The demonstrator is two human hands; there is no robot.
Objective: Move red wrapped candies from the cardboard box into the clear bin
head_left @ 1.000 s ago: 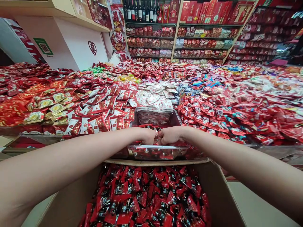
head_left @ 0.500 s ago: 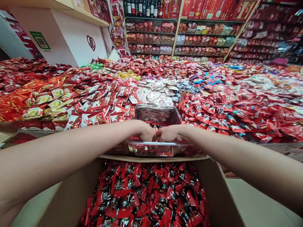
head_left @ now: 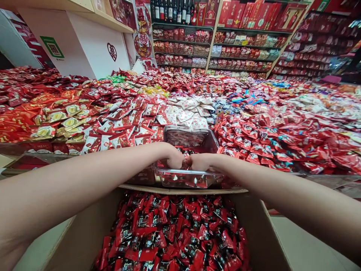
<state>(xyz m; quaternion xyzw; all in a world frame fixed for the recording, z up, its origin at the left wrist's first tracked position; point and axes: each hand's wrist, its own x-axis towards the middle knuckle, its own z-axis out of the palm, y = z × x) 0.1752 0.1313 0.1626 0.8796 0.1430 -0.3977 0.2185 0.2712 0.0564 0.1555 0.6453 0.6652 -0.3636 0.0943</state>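
Both of my hands reach into a clear plastic bin (head_left: 186,174) at the front of the display. My left hand (head_left: 175,158) and my right hand (head_left: 199,162) nearly meet over the candies in it, fingers curled down and mostly hidden, so what they hold cannot be made out. Red and black wrapped candies show behind the fingers. Below, nearer to me, an open cardboard box (head_left: 84,226) holds a deep pile of red and black wrapped candies (head_left: 175,233).
Heaps of red packets (head_left: 254,139) lie right of the bin, with red and white packets (head_left: 121,139) to the left and white packets (head_left: 188,109) behind. A white box-shaped column (head_left: 98,49) rises at the back left. Stocked shelves (head_left: 183,45) line the back.
The view has shifted slightly, so the display sits a little lower and further right. Both hands stay in the bin, with the right hand slightly lower in view.
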